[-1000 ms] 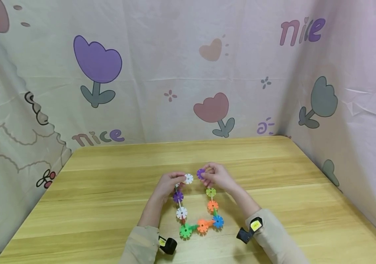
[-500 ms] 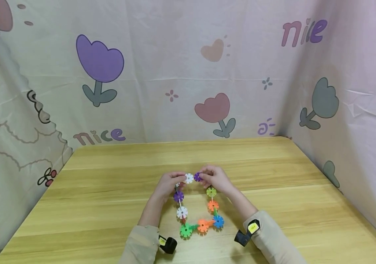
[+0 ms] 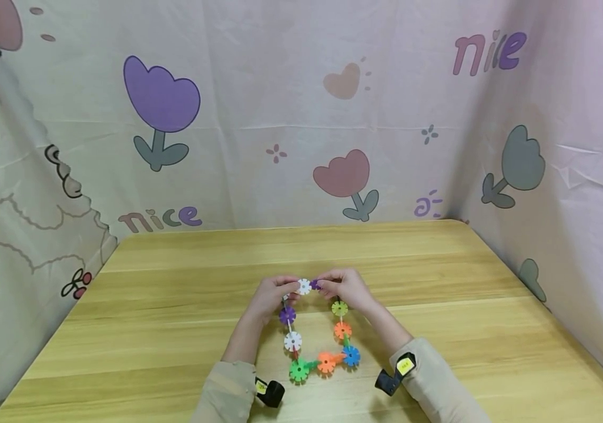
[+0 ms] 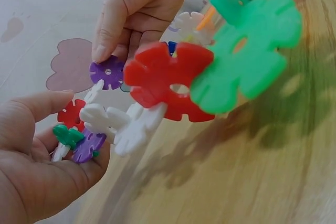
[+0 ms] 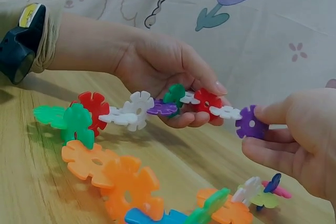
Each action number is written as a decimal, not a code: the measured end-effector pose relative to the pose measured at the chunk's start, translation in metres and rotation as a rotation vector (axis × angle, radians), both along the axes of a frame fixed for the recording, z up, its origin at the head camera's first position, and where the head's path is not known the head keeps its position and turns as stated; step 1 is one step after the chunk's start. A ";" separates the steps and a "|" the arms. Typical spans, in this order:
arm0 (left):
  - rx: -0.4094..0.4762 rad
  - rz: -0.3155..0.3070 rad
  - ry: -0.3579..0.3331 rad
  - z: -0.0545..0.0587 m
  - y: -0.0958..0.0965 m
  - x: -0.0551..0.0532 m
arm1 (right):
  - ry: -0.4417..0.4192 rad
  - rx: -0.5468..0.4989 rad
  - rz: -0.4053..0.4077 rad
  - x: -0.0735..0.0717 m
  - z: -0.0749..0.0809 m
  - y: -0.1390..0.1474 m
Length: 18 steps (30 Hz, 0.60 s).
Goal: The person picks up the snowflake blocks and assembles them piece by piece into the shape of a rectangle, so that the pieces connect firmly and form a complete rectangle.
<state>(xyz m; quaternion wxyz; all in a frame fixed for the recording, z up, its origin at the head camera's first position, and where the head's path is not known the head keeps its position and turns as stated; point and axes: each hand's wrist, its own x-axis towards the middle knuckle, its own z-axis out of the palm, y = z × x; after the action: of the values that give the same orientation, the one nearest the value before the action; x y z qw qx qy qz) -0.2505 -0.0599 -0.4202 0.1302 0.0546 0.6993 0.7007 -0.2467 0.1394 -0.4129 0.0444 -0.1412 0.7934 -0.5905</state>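
A chain of slotted plastic snowflake discs curves round in front of me. Near one end my left hand (image 3: 270, 298) grips it, with thumb and fingers about a red disc (image 5: 203, 96). From there a white disc (image 3: 304, 286) sticks out towards the right. My right hand (image 3: 351, 291) pinches a purple disc (image 5: 252, 123), whose edge meets that white disc; how deep the slots sit cannot be told. Below hang more discs, among them green (image 3: 298, 370), orange (image 3: 327, 363) and blue (image 3: 351, 355) ones. The chain's stretch by my right hand is partly hidden.
The wood-grain table (image 3: 185, 329) extends around both hands. Behind it and at the sides hangs a printed curtain (image 3: 259, 88). A black camera (image 3: 274, 393) is strapped to the left wrist, and another camera (image 3: 388, 382) to the right.
My right hand has moved left and slightly down, bringing the purple disc from apart to against the white one. The purple disc has turned more edge-on. My left hand has stayed nearly still.
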 end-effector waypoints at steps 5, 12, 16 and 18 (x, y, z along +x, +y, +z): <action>0.002 -0.005 -0.005 -0.002 0.000 -0.001 | 0.000 -0.003 0.052 -0.001 -0.001 0.001; 0.018 -0.045 0.003 -0.002 -0.001 -0.002 | -0.099 -0.062 0.049 -0.007 -0.007 0.007; 0.052 -0.073 -0.006 -0.001 -0.002 -0.002 | -0.164 -0.138 0.080 -0.010 -0.007 0.010; 0.066 -0.084 -0.010 -0.001 -0.003 -0.002 | -0.189 -0.155 0.099 -0.011 -0.005 0.010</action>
<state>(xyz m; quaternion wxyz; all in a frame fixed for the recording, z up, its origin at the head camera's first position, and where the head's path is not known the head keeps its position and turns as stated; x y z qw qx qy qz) -0.2527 -0.0631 -0.4208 0.1610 0.0846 0.6722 0.7177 -0.2573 0.1498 -0.4182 0.1368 -0.1269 0.7297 -0.6578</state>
